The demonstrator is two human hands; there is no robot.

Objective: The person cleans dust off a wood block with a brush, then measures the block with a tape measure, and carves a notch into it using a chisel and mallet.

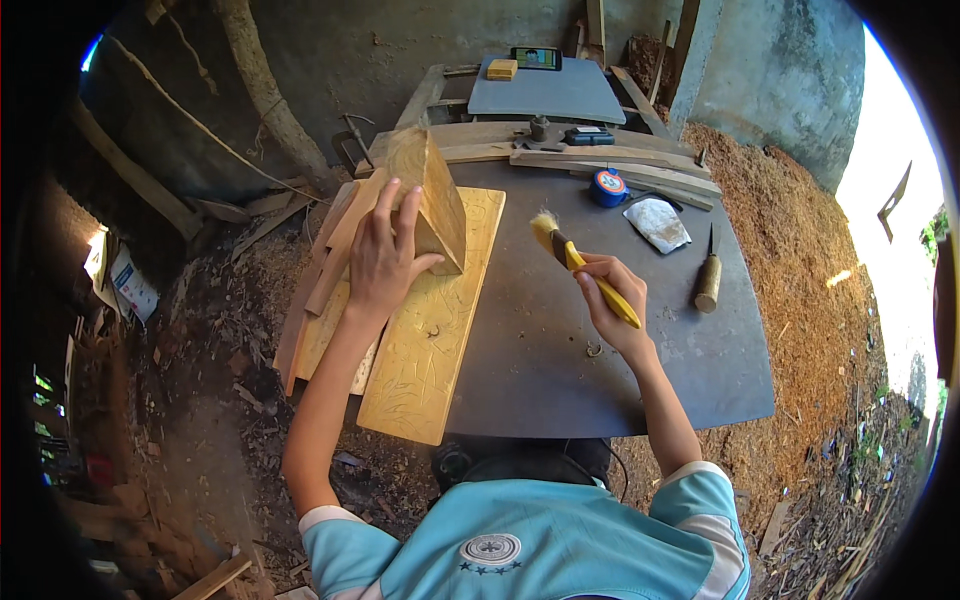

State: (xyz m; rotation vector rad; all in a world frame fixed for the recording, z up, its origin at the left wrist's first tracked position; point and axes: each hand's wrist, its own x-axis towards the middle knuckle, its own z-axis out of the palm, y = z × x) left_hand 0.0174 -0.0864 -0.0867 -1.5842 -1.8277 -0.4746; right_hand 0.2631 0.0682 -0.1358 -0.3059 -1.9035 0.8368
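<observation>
My left hand (pixel 383 255) is spread against the side of a wooden block (pixel 447 215), fingers apart and the thumb reaching along its near face. The block stands tilted on a yellowish carved board (pixel 432 345), whose surface carries engraved lines. In my right hand (pixel 615 305) is a paintbrush (pixel 612 297) with a yellow handle, gripped between thumb and fingers. Its pale bristles point up and left, above the dark tabletop (pixel 540 350), apart from the block.
On the table's right lie a blue round tape measure (pixel 608 187), a white folded cloth or pad (pixel 657 224) and a wooden-handled pointed tool (pixel 708 280). Wooden strips (pixel 610 160) line the far edge. Behind stands a grey board (pixel 545 92) with a phone (pixel 536 58). Sawdust (pixel 800 270) covers the ground.
</observation>
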